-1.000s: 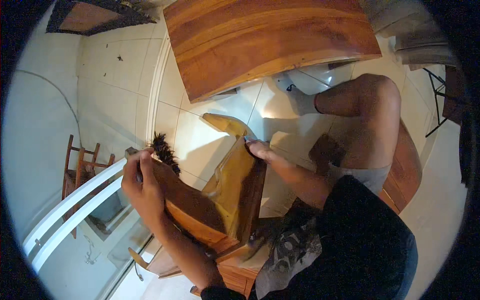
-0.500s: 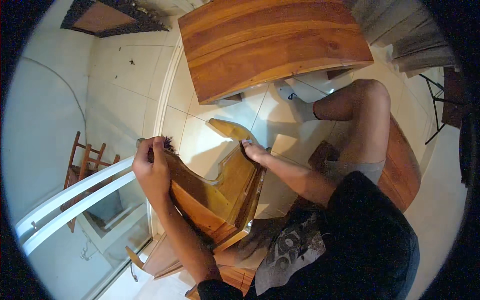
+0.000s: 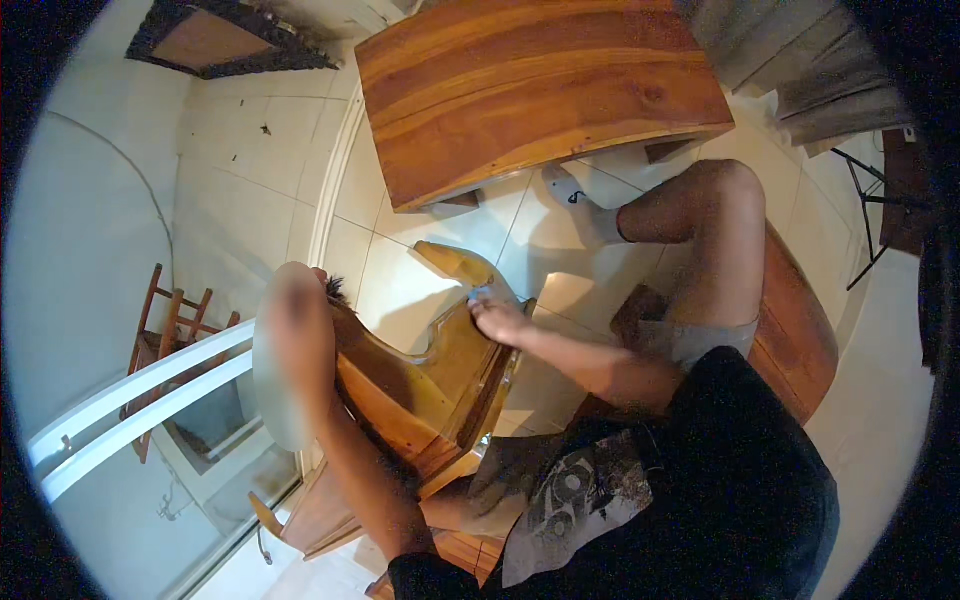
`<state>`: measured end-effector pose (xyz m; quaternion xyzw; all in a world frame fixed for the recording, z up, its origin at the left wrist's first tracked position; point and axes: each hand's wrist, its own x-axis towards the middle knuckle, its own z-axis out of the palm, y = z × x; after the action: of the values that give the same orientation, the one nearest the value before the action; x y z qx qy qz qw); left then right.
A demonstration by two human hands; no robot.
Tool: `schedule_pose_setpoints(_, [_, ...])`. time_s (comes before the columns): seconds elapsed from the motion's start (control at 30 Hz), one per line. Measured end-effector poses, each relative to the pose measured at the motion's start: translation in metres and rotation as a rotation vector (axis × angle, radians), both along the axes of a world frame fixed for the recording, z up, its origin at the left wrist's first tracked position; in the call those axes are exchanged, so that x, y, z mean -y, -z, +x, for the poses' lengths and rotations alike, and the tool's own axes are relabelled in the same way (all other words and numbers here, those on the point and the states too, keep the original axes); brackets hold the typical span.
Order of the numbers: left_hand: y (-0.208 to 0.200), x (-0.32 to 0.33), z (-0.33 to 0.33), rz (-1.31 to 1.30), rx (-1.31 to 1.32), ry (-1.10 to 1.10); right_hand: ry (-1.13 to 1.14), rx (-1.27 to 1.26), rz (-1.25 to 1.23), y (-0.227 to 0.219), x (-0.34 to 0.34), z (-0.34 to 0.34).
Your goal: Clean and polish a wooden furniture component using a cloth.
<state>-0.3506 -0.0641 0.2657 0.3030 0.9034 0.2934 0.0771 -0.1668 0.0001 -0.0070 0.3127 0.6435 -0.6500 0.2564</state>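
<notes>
A varnished wooden furniture piece (image 3: 400,385) with a curved, pointed leg (image 3: 452,262) rests tilted across my lap. My right hand (image 3: 500,320) presses on its flat side below the leg. The fingers are closed on a small pale blue-grey thing (image 3: 480,294), mostly covered by them. At the piece's far left end is my left hand (image 3: 298,335), largely blurred. It looked closed half a second ago, but what it grips is hidden. Beside its fingertips a dark bristly tuft (image 3: 335,290) sticks out.
A large wooden table (image 3: 540,90) stands ahead on the tiled floor. Under my right leg is a wooden seat (image 3: 800,320). To the left are a white-framed glass panel (image 3: 150,385) and a wooden chair (image 3: 165,350). Another wooden piece (image 3: 325,515) lies at lower left.
My right hand has slid slightly left and nearer along the wood, with the pale thing under its fingers. My left hand stays at the same end and is now blurred.
</notes>
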Motion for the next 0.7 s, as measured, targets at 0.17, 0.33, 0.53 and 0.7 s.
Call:
schedule_pose_setpoints(0.17, [0.003, 0.003, -0.002, 0.039, 0.002, 0.0, 0.174, -0.137, 0.112, 0.075, 0.004, 0.003])
schedule_pose_setpoints(0.33, [0.006, 0.005, -0.002, 0.127, -0.012, 0.017, 0.321, -0.221, 0.373, 0.1, 0.008, 0.022])
schedule_pose_setpoints(0.53, [0.004, 0.006, 0.001, 0.133, -0.002, 0.01, 0.312, -0.31, 0.285, 0.12, -0.006, 0.021])
schedule_pose_setpoints(0.7, [-0.002, 0.003, 0.002, 0.037, 0.015, -0.016, 0.451, -0.368, 0.321, 0.134, -0.006, 0.012])
